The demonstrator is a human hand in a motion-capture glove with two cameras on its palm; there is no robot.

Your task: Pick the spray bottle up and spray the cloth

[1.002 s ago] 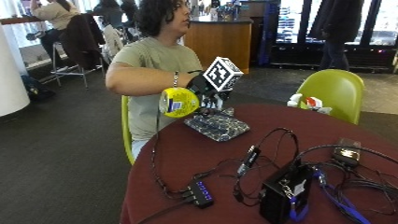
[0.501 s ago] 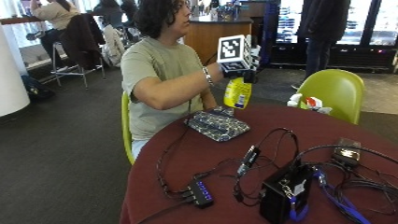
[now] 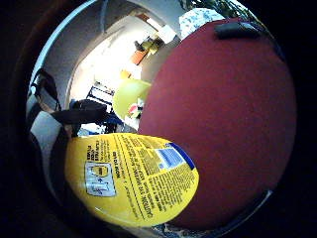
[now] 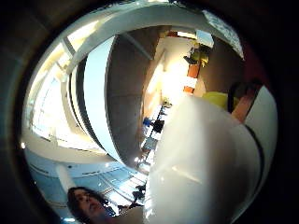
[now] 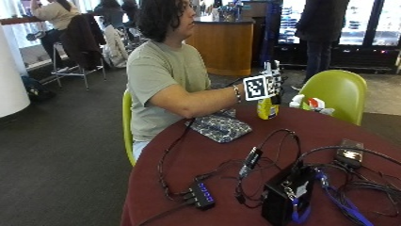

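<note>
1 spray bottle (image 5: 268,108), 1 cloth (image 5: 220,127), 2 chairs (image 5: 335,92).

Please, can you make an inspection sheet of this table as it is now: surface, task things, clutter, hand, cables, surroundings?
Surface: round dark red table.
Job's things: yellow spray bottle held above the table; patterned cloth lies flat near the person.
Clutter: black box, small hub, adapter.
Grippers: gloved right hand grips the bottle's top.
Cables: black and blue cables spread across the table.
Surroundings: green chair, wooden counter, people behind.
</note>
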